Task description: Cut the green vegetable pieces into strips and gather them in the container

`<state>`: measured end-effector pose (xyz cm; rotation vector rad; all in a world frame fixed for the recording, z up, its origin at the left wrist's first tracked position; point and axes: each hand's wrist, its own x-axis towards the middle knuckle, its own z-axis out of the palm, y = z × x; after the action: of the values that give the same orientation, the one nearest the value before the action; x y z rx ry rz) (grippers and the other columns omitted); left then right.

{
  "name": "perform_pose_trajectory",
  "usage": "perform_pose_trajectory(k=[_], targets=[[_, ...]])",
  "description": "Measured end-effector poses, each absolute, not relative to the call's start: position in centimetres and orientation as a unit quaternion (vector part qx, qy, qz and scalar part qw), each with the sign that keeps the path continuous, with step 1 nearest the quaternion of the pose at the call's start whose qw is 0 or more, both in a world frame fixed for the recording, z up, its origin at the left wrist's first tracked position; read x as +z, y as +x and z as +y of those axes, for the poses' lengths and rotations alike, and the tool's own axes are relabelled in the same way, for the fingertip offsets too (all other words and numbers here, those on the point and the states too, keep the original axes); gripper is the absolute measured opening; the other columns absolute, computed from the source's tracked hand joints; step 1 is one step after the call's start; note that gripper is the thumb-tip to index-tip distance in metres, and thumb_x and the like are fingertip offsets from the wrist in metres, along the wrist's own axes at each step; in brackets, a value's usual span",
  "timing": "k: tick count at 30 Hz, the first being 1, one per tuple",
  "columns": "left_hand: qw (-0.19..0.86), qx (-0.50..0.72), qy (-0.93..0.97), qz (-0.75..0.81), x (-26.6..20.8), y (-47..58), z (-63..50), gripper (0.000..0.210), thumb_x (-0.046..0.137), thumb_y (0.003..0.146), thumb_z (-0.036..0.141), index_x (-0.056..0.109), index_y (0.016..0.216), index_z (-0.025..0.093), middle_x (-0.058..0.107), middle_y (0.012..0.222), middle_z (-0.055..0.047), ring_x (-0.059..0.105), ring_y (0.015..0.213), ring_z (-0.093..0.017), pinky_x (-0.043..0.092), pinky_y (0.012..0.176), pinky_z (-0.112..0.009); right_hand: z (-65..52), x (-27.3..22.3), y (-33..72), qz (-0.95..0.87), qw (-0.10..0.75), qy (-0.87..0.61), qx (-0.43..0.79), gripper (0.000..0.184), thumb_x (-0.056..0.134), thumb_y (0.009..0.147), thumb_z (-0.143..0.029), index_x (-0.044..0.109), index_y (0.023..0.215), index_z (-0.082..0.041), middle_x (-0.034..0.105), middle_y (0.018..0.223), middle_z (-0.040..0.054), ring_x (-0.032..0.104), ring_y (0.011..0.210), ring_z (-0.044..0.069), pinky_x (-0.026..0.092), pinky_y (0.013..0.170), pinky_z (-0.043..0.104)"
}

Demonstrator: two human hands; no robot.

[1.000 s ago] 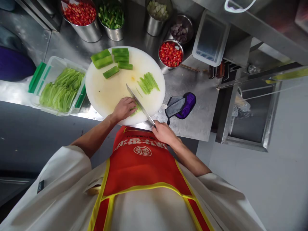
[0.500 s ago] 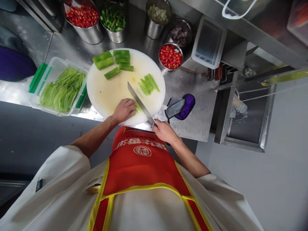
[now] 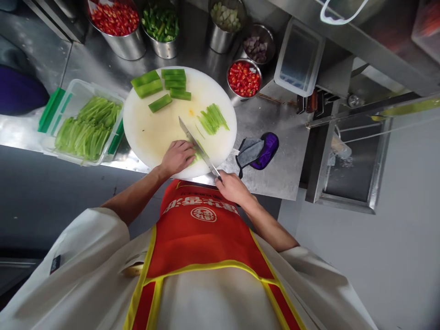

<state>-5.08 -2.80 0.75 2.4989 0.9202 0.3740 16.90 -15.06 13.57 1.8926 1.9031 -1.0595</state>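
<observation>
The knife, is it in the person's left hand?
No, the right hand grips the knife by its handle, while the left hand is beside the blade, over the white cutting board.

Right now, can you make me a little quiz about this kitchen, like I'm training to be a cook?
1. Pick one: which grip has the knife, left or right?
2. True or false: the cutting board is square.
3. Fill in the blank: the plastic tub to the left of the board holds a pile of thin ____ strips.

Key:
1. Right. The right grip is closed around the knife's handle; the left grip is over the board.
2. False. Its edge is rounded, with no corners.
3. Green.
</observation>
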Motion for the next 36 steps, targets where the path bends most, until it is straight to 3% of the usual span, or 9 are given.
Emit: perform_pose_trajectory(k=[21,36], targets=[[0.214,0.166,0.897,0.350,0.7,-5.2,-3.1,0.030,0.047,0.103,0.037,0.074,0.099,0.025,0.072,0.114,-0.008,0.058,0.112,-0.029,0.044,0.097,-0.048,-16.1,14.5,17.4,0.656,0.127,0.646,-0.370,0.025,0.041,0.104,-0.028,0.064,0.109,-0.017,0.078,0.100,0.0120,0.072,0.095,0.025,0.038,0.075,0.030],[0.229,0.191,0.887,0.352,0.6,-5.3,-3.1,0.031,0.046,0.102,0.034,0.074,0.096,0.023,0.074,0.109,-0.008,0.062,0.109,-0.028,0.047,0.097,-0.047,-15.6,13.4,16.3,0.640,0.109,0.660,-0.379,0.027,0.041,0.104,-0.026,0.063,0.114,-0.016,0.078,0.101,0.0126,0.071,0.096,0.026,0.038,0.076,0.029]])
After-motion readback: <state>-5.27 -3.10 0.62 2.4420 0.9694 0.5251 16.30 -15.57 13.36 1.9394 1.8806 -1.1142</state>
